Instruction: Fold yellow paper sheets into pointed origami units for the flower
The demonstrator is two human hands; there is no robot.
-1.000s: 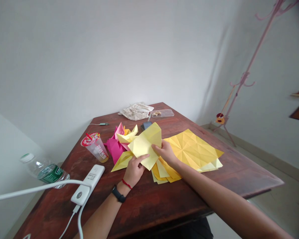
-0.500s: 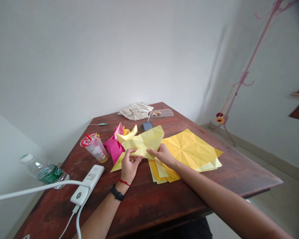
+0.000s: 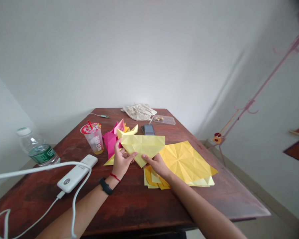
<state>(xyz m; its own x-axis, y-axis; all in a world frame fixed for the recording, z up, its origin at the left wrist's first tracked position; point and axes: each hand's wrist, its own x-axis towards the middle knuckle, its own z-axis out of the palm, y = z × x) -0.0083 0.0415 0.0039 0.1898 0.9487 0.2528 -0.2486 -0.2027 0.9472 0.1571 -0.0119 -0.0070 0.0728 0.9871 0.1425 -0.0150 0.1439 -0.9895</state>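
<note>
A creased sheet of pale yellow paper (image 3: 144,144) is held up above the table, its top edge straight and its lower part narrowing to a point. My left hand (image 3: 122,162) grips its left side, thumb on the near face and fingers behind. On the lower right, my right hand (image 3: 157,163) pinches it the same way, with its fingers mostly hidden behind. Folded pink paper (image 3: 110,142) and other yellow folded pieces lie just beyond my left hand. Beside my right forearm is a stack of creased golden-yellow sheets (image 3: 186,161).
Left of my hands stand a plastic cup (image 3: 94,139) with a red straw and a water bottle (image 3: 41,151). A white power bank (image 3: 77,174) with cables lies nearer. Farther back are a dark device (image 3: 148,129), a crumpled cloth (image 3: 139,112) and a clear plastic tray (image 3: 168,120).
The pale yellow paper has turned from a tilted, uneven shape to face me flat, with its top edge level. Both hands have shifted around its lower part. The camera view has moved slightly.
</note>
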